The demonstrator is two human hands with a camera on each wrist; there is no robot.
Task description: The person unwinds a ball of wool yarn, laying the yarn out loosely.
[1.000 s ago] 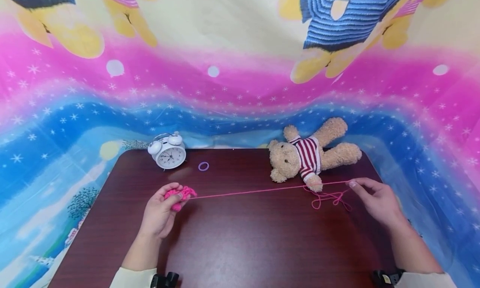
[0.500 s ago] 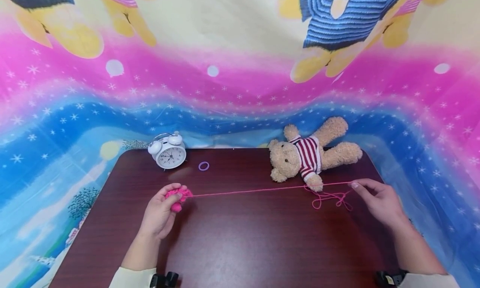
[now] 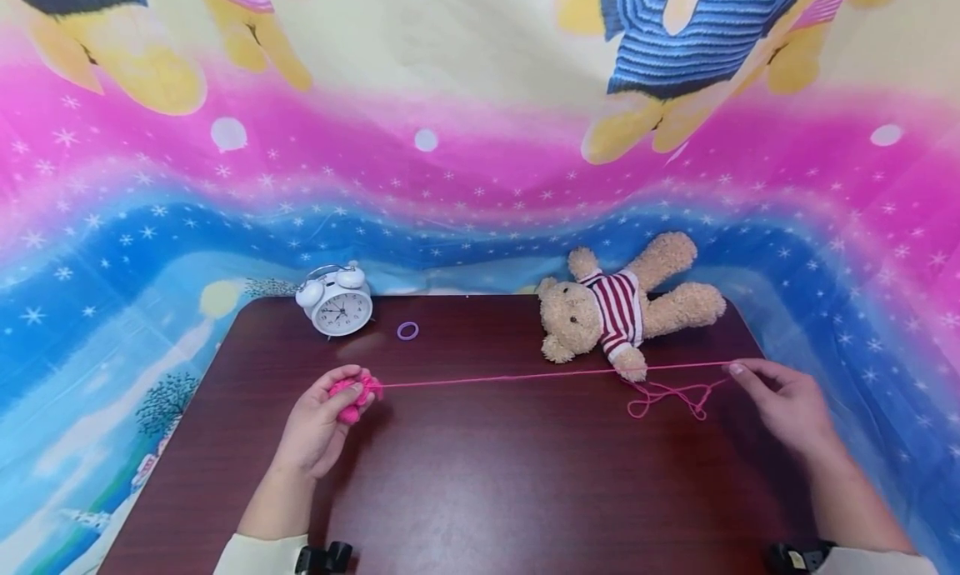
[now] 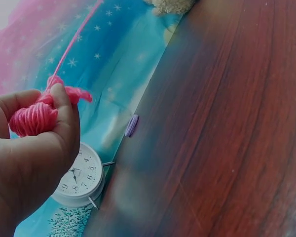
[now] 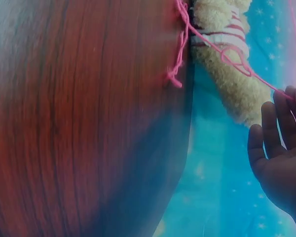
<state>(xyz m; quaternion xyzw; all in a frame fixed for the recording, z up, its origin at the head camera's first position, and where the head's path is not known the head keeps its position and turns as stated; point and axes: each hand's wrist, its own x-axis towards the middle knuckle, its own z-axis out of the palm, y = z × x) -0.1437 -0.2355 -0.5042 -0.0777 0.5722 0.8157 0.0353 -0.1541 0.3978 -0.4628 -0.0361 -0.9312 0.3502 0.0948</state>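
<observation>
My left hand [image 3: 318,425] grips a small bundle of pink yarn [image 4: 34,120] between thumb and fingers, over the left side of the table. From the bundle a single strand [image 3: 487,379] runs taut to the right, passing across the teddy bear's paw in the head view. At its far end my right hand [image 3: 787,408] pinches the strand between thumb and index finger; the other fingers [image 5: 271,131] are extended. Loose loops of yarn [image 3: 667,398] hang below the right hand, near the bear's paw.
A teddy bear [image 3: 618,308] in a striped shirt lies on its side at the back right. A white alarm clock [image 3: 341,308] stands at the back left, with a purple ring [image 3: 407,332] beside it. A printed cloth [image 3: 465,217] hangs behind the dark wooden table [image 3: 480,475].
My right hand has moved farther right, drawing out more strand. The yarn tail at the bundle has shortened and the loose loops have shifted slightly. My left hand stays nearly still.
</observation>
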